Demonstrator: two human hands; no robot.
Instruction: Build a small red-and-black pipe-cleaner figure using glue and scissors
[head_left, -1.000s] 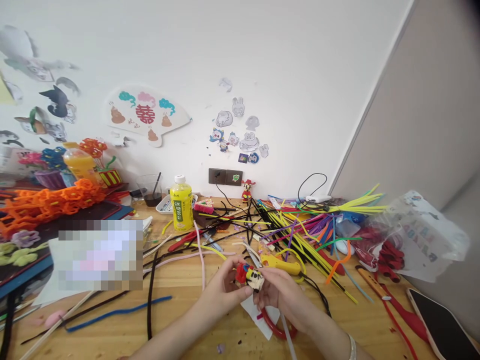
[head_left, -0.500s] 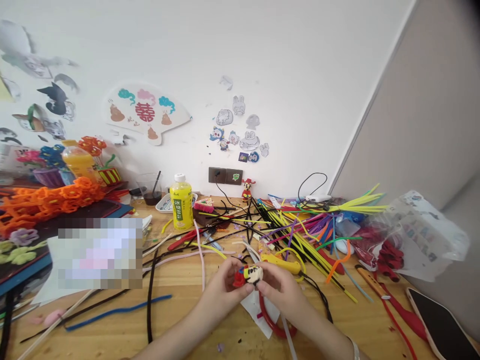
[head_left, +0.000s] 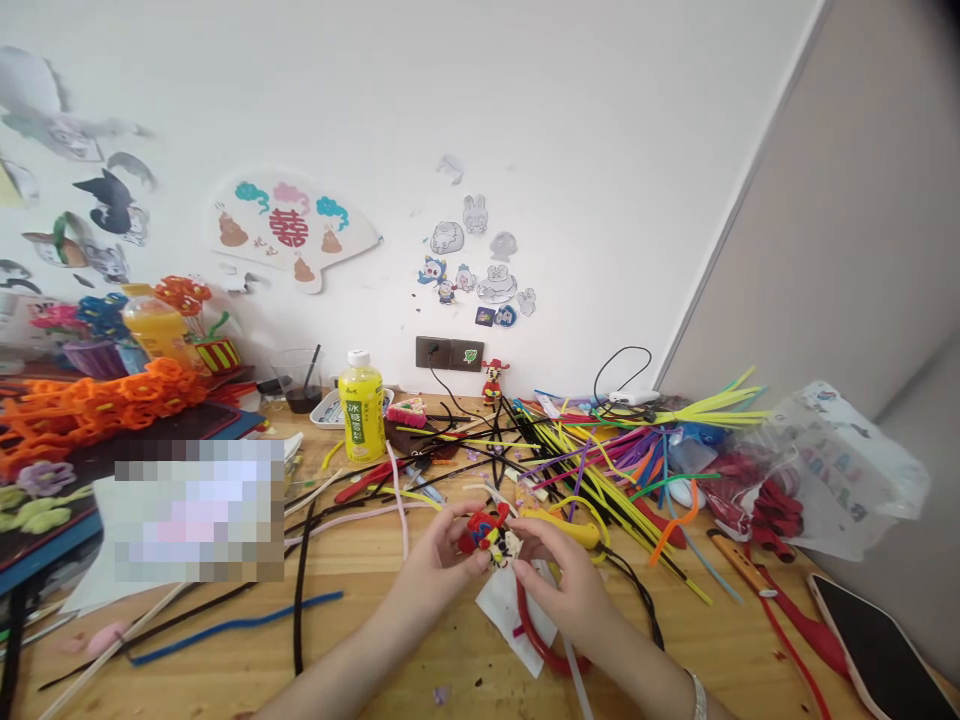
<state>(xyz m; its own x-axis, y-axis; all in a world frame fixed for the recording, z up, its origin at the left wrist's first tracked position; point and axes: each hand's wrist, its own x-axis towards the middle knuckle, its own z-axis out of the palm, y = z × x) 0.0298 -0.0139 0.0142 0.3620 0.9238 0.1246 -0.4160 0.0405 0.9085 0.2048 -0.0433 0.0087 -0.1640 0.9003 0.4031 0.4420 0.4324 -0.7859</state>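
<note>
Between my two hands, just above the table, is a small figurine [head_left: 491, 536] in red, blue, yellow, black and cream. My left hand [head_left: 446, 555] grips its red and blue side, thumb in front and fingers behind. The fingers of my right hand [head_left: 559, 565] close on its cream and black side. Below the hands lie a white piece of paper [head_left: 499, 622] and a red curved handle [head_left: 534, 640]. Just behind my right hand rests a yellow glue gun [head_left: 570, 527], partly covered by the fingers. A similar red-hatted figurine [head_left: 493, 383] stands by the wall.
A yellow drink bottle [head_left: 361, 408] and a plastic cup [head_left: 300, 385] stand at the back. Many pipe cleaners [head_left: 592, 460] are heaped behind and to the right. A phone [head_left: 877, 640] lies at the right edge. Orange flowers [head_left: 112, 405] and a blurred sheet [head_left: 97, 545] occupy the left.
The figurine has been turned between my fingers, so its red and blue parts now face up more. Both hands stay around it in nearly the same place.
</note>
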